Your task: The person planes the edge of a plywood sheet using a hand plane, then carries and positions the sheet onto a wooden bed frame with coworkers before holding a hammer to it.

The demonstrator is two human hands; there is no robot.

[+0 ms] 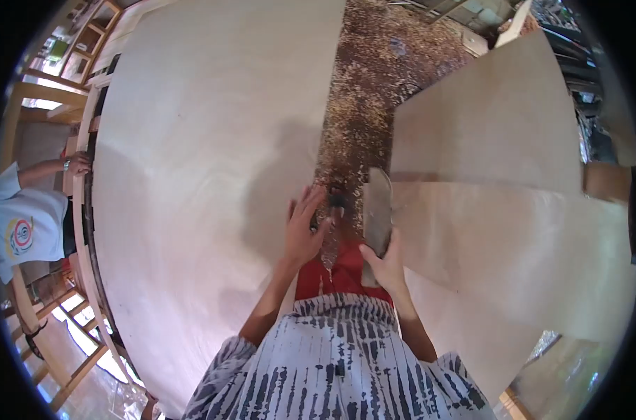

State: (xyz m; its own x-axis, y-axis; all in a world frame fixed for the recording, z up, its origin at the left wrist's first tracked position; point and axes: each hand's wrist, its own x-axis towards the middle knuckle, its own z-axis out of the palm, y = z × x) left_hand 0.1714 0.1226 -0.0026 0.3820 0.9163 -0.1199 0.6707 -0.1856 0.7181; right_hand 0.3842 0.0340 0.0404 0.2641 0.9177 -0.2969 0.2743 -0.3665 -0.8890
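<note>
My left hand (305, 225) is open, fingers stretched out, at the right edge of a large pale plywood sheet (206, 126). Whether its fingertips touch the sheet I cannot tell. A flat grey-brown slab with a rounded far end (378, 210) is in my right hand (388, 260), thumb on the near side and fingers wrapped around the other. The slab lies along the left edge of more pale plywood pieces (486, 231) on my right. Its exact kind is not clear.
Wood shavings cover the brown floor (363, 84) between the sheets. Another plywood piece (493, 112) lies at the upper right. A person in a white shirt (34, 220) stands at the left, one hand (78, 163) near the sheet's far edge. Wooden frames (73, 91) stand behind.
</note>
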